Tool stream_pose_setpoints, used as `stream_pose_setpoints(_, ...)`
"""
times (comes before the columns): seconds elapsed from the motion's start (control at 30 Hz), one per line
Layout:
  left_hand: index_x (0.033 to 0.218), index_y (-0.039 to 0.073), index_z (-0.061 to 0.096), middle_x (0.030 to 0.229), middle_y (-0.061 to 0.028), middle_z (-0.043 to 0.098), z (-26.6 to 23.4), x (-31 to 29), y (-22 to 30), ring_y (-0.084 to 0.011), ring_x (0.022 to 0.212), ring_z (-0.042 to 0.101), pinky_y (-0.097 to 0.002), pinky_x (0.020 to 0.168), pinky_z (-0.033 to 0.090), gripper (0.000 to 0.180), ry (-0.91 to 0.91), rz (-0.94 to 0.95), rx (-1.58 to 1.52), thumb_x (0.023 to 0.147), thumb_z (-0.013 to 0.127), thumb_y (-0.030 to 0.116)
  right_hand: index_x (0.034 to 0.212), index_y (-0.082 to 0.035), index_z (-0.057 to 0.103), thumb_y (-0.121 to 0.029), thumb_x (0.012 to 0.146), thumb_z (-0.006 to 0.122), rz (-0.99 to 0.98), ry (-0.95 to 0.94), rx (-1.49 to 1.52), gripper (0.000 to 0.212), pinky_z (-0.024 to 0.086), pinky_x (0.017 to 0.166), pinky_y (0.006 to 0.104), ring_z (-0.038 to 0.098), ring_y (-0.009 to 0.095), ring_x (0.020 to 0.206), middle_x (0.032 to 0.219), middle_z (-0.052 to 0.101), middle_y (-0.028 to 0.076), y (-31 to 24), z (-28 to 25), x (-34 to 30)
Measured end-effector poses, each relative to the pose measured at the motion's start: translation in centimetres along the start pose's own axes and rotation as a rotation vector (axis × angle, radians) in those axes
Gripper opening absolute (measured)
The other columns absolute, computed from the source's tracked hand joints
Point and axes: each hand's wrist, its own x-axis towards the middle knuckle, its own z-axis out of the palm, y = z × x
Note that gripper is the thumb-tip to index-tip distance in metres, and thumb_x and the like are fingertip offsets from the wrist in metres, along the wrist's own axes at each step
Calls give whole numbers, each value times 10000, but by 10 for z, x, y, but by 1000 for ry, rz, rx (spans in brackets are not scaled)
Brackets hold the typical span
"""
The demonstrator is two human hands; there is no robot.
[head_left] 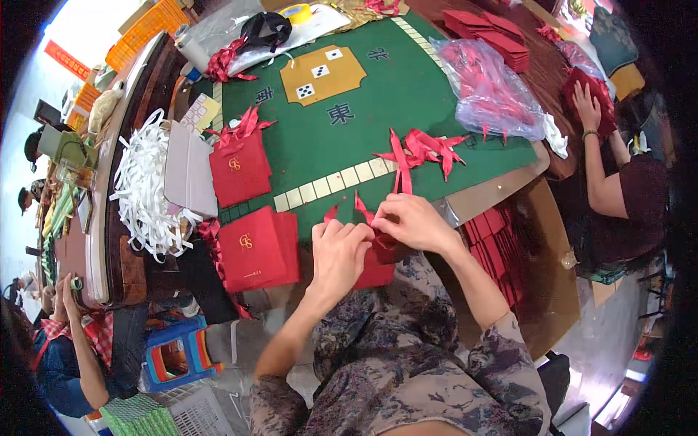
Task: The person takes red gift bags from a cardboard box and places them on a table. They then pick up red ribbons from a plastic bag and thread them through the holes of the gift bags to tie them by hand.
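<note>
At the table's near edge, my left hand (338, 256) and my right hand (416, 224) meet with their fingertips closed in pinches. Between them is a red ribbon (363, 206), its loose ends sticking up past the fingers. Under the hands lies a red paper gift bag (376, 276), mostly hidden by them. Beyond my right hand, a small pile of loose red ribbons (424, 149) rests on the green mat, one strip trailing toward the hand. Left of my hands sits a stack of red bags (256, 248) with ribbon at its side; another red bag stack (242, 173) lies behind it.
White straps heap beside a box (190, 168) on the left. A clear plastic bag of red ribbons (488, 87) lies on the right of the green mat (363, 87). Flat red bags fill a carton (542, 283) beside me. Co-workers sit left and right.
</note>
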Motion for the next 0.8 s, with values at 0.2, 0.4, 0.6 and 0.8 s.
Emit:
stream_pose_setpoints(0.2, 870, 142, 655, 796, -13, 620, -2, -2, 1, -233, 814, 550, -401, 818, 376, 96, 69, 54, 62, 790, 701, 117, 926, -42, 678, -126, 833, 707, 78, -207, 422, 129, 486, 732, 338, 621, 242, 841, 833, 590, 88, -4, -20, 5)
stream_pose_setpoints(0.4, 879, 147, 646, 788, -17, 602, 2, -3, -1, -229, 828, 553, -400, 823, 377, 91, 98, 135, 107, 802, 685, 118, 944, -67, 696, -177, 879, 664, -74, -302, 247, 132, 473, 766, 373, 614, 273, 848, 859, 582, 102, 4, -16, 8)
stream_pose_setpoints(0.6, 878, 128, 638, 791, -17, 595, -11, 5, 0, -236, 827, 552, -395, 826, 366, 152, -24, 37, -70, 775, 747, 151, 913, -24, 652, -188, 887, 653, -47, -292, 407, 167, 478, 770, 367, 624, 250, 845, 876, 616, 101, 20, -2, 11)
stream_pose_setpoints(0.8, 865, 106, 619, 779, -31, 630, -3, 3, -13, -244, 783, 582, -391, 821, 366, 190, -21, -64, -161, 778, 775, 170, 962, -4, 655, -177, 907, 647, 109, 76, 507, 182, 491, 705, 318, 617, 183, 754, 835, 644, 87, 24, 9, 19)
